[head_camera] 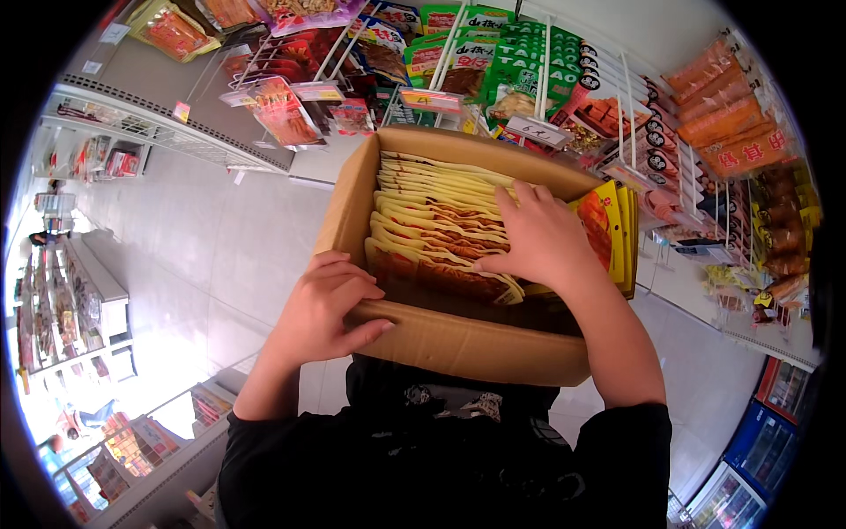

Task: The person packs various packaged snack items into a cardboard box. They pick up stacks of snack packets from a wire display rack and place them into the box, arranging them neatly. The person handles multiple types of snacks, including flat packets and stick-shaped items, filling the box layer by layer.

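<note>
An open cardboard box point(462, 337) is in front of my body, its near wall towards me. A row of yellow snack packets point(436, 231) stands on edge inside, their printed fronts showing reddish-brown food. My left hand point(337, 307) grips the box's near left corner, fingers over the rim and thumb outside. My right hand point(545, 235) reaches over the right part of the row, thumb and fingers spread and touching the packets. Whether it pinches any is hidden. More yellow packets point(615, 231) with a red picture lean at the box's right end, beside my right wrist.
Beyond the box, a display shelf has wire hooks with green snack bags point(529, 73), price tags point(429, 100) and orange packets point(733, 112). A grey tiled floor point(218, 218) runs along the left, with another shelf unit point(86, 297) there. Cabinets with glass fronts point(760, 443) stand at lower right.
</note>
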### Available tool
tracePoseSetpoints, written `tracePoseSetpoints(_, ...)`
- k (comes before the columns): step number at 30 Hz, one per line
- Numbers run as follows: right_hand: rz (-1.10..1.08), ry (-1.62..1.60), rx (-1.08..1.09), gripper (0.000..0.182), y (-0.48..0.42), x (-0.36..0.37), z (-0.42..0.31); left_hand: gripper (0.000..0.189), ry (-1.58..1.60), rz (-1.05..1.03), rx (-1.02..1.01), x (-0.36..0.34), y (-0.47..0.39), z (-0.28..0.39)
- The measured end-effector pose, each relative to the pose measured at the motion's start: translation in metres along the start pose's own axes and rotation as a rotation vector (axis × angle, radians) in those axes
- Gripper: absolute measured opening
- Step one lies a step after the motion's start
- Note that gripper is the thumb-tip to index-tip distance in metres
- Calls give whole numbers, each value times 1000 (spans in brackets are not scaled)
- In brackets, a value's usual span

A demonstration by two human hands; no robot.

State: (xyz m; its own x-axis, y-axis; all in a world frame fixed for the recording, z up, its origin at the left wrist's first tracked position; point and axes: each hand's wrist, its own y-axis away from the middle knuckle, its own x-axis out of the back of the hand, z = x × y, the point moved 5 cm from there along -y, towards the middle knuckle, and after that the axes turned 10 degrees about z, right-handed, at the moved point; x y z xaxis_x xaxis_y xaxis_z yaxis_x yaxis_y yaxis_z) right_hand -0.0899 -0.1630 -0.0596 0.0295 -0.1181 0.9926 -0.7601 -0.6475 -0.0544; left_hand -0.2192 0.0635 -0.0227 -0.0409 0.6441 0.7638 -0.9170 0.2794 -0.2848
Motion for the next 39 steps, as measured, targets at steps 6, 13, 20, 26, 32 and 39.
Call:
tracePoseSetpoints(6,-299,17,-171,29,-4,-5,20,32,8,-25,5,1,-3,1)
tracePoseSetpoints(13,-446,69,-104,16,1,-12,19,32,30,-29,50,-2,1,-4)
tracePoseSetpoints(20,-417,89,-44,16,-1,-37,15,33,16,-20,18,0,1,-1)
tracePoseSetpoints(26,-392,22,7,15,-3,-46,19,33,13,-22,23,1,2,0)
tracePoseSetpoints(32,-387,-76,-15,13,-6,-61,20,34,18,-23,17,0,1,-2)
tracePoseSetpoints(39,-322,-119,-21,13,-8,-56,17,34,33,-24,37,-2,3,-4)
